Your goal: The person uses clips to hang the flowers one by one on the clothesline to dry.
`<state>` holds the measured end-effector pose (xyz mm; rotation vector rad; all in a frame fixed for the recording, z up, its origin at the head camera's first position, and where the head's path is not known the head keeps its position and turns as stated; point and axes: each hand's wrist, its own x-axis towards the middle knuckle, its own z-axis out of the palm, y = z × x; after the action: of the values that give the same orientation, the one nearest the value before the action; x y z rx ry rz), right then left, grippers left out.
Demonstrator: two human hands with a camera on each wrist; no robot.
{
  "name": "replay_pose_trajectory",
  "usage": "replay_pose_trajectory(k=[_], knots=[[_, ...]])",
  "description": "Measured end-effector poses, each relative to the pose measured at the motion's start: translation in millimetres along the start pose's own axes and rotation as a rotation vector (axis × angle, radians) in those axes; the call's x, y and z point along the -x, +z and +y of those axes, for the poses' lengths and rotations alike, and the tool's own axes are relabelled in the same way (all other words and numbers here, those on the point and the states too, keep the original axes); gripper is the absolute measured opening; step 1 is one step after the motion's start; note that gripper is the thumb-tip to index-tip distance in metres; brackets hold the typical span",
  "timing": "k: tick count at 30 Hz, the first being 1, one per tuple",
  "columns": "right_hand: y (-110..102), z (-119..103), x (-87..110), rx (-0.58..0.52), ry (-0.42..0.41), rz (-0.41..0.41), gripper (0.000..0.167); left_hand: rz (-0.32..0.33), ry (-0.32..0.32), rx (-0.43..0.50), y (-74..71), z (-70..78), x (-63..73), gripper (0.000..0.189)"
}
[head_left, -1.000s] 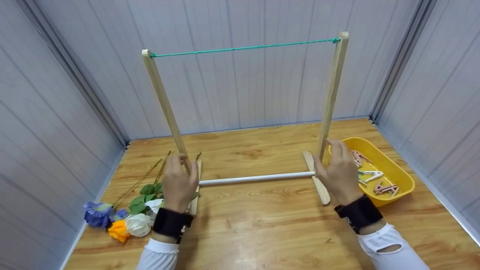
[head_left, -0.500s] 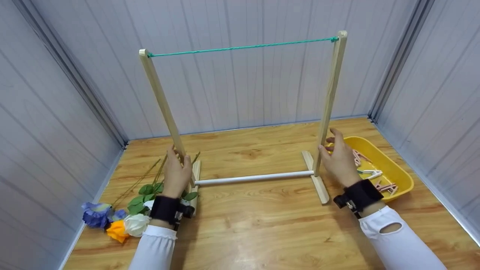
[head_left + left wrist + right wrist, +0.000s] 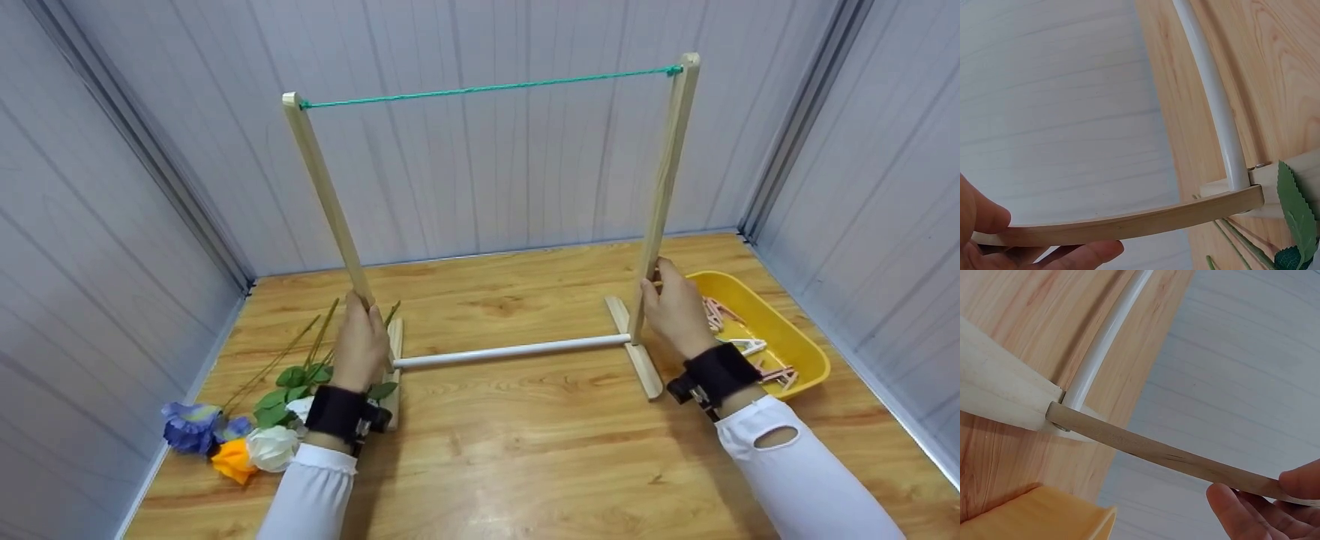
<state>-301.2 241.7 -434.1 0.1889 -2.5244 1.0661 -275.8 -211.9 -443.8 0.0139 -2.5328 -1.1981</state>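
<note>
A wooden rack stands on the table, its two posts joined by a green cord (image 3: 480, 90) at the top and a white rod (image 3: 517, 350) low down. My left hand (image 3: 358, 345) grips the lower part of the left post (image 3: 328, 195). In the left wrist view, the thumb and fingers lie on opposite sides of that post (image 3: 1123, 225). On the other side my right hand (image 3: 679, 311) holds the right post (image 3: 670, 165). The right wrist view has this post (image 3: 1168, 458) pinched between thumb and fingers. Each post rises from a wooden foot (image 3: 643, 371).
Left of the rack lie artificial flowers: a purple bloom (image 3: 189, 429), an orange one (image 3: 234, 460) and a white rose (image 3: 272, 450), with green leaves. A yellow basin (image 3: 806, 341) with several clothespins (image 3: 720, 315) stands at the right. Grey panelled walls (image 3: 480, 172) surround the table.
Both hands have gone from loosely spread fingers beside the posts to gripping them. The rack sits slightly higher in the head view than half a second ago. Flowers and basin have stayed put.
</note>
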Motion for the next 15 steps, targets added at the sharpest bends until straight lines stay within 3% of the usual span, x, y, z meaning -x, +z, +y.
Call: replay_pose_trajectory(k=[4,15], knots=[[-2.9,1.0,-0.5,0.021,0.000,0.001,0.029,0.017,0.033,-0.035,2.0,1.9,3.6,0.038],[-15.5,2.0,11.1,0.128,0.007,0.004,0.022,-0.025,0.071,-0.027,4.5,4.1,11.7,0.036]])
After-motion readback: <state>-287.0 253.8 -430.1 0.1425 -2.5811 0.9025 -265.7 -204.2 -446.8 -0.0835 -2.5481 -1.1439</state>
